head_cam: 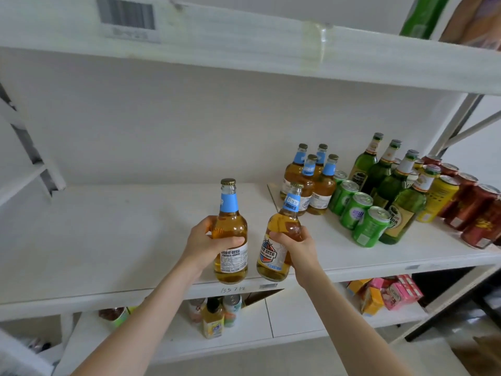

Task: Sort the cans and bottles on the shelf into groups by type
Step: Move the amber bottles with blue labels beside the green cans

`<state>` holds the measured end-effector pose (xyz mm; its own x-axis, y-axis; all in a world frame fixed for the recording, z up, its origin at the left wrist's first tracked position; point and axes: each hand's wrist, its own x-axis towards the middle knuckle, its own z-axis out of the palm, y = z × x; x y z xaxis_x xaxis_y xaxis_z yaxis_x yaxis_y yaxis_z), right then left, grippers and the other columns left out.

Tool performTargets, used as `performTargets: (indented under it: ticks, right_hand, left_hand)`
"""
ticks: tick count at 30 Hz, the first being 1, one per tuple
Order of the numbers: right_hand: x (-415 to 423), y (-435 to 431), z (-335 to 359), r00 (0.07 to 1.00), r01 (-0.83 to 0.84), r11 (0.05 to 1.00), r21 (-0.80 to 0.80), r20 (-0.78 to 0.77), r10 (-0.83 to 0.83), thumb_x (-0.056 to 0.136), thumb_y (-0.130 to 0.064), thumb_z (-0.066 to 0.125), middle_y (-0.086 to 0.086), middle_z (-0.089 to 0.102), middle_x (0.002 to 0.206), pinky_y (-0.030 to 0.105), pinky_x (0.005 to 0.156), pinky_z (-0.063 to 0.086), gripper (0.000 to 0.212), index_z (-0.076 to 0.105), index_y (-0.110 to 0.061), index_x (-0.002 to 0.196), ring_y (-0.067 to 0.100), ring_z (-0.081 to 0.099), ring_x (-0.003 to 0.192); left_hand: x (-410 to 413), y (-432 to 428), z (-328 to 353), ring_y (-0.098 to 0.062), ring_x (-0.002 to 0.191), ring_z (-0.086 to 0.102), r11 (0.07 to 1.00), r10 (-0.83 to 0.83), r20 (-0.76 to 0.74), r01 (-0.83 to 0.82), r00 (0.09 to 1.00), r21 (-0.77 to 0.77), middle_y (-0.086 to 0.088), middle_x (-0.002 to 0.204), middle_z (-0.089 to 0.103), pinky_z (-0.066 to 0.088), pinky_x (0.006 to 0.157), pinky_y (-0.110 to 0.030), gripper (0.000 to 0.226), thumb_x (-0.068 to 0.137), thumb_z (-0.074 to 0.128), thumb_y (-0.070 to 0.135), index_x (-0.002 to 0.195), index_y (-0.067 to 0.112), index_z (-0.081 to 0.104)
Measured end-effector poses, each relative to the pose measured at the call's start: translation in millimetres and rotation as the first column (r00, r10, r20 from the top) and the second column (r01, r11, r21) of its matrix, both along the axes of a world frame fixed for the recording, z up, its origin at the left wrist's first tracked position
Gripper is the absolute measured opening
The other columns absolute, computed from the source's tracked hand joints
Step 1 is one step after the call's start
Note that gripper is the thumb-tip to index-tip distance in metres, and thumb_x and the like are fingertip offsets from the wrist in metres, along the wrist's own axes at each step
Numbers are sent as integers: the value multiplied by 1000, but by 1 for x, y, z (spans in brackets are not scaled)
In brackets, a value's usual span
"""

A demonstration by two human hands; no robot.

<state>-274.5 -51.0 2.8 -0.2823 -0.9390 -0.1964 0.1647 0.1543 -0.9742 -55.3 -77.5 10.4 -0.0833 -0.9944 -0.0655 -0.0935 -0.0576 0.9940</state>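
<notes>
Front edge of white shelf board [108,226], mid-span:
- Left hand [206,240] grips the left amber bottle [231,232] round its body, thumb across the front above the white label, fingers wrapped behind. Bottle upright, blue neck band, gold cap.
- Right hand [295,245] grips the right amber bottle [276,253] from its right side, thumb over the shoulder, fingers curled behind. Same type; tilted, neck leaning right and away.
- Both bottles sit over the board's front lip, just beside each other and apart. Cannot tell whether their bases touch the board.

Below the board: a lower level holds a yellow juice bottle [213,318] and some cans under the held bottles, and pink and orange cartons [390,291] further right.

On the board, right half, moving back and rightward:
- Four matching amber bottles [311,180] stand upright in a tight cluster.
- A row of green cans [357,210] runs just to their right, front to back.
- Several green bottles [385,172] stand behind and right of the green cans.
- A yellow can [439,196] stands beyond them, then red-brown cans [474,207] at the board's right end.

Above the board: upper shelf board carries a barcode label [126,19] on its front edge.
</notes>
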Motion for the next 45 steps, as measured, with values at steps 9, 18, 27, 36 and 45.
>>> performTargets:
  ticks: [9,18,27,36,45]
  right_hand:
    - [-117,1,-8,998,-60,998,21,1,60,64,-15,88,0,74,99,34,68,57,55,59,-24,110,19,73,87]
    - [-193,-5,-19,997,-80,997,24,-8,80,60,-16,89,-2,73,99,32,67,58,58,60,-25,110,17,72,88]
    - [-206,-55,-25,996,-89,996,-5,30,89,56,-12,92,-5,75,96,27,65,56,61,61,-25,107,12,73,84]
    - [-206,-94,-36,999,-30,997,-65,13,31,59,-5,90,-1,72,100,29,67,57,61,57,-27,106,18,71,90]
    - [-209,-101,-48,998,-64,990,-129,-34,60,48,-17,91,0,69,107,42,81,60,73,56,-35,110,20,69,96]
  left_hand:
    - [-117,9,-11,-12,98,65,1000,25,34,-25,999,3,10,95,73,51,77,-32,50,60,90,30,102,32,63]
    - [-194,9,-17,-12,95,67,996,69,35,-71,997,53,13,91,74,52,75,-32,55,54,90,33,102,33,64]
    - [-211,-41,-19,-6,90,69,995,84,69,-87,994,39,14,91,75,53,76,-29,64,46,95,30,102,34,64]
    - [-215,-88,-23,-14,95,69,998,56,54,-56,997,10,7,98,74,54,78,-31,69,47,96,21,106,33,63]
    - [-220,-94,-33,-4,89,70,999,8,38,-7,999,-33,12,97,74,53,63,-14,69,41,94,27,100,45,62]
